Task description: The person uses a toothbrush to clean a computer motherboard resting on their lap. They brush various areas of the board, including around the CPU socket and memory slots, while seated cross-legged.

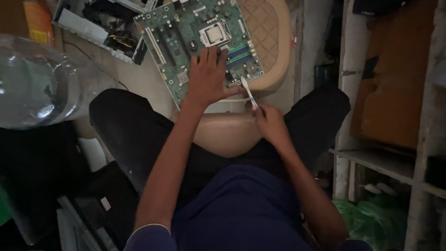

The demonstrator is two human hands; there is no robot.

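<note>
A green computer motherboard (186, 37) lies on a beige plastic stool (272, 42) in front of me. My left hand (208, 76) rests flat on its near edge, fingers spread over the board. My right hand (269, 122) grips the handle of a white toothbrush (248, 92), whose head points up toward the board's near right corner by the blue and green slots. The silver processor socket (215, 34) sits near the middle of the board, beyond my left fingertips.
A large clear plastic bottle (42, 83) lies at the left. Computer parts and a metal case (100, 25) sit behind the board. Dark flat devices (93, 204) lie at lower left. Shelving with cardboard (395, 83) and a green bag (376, 218) stand right.
</note>
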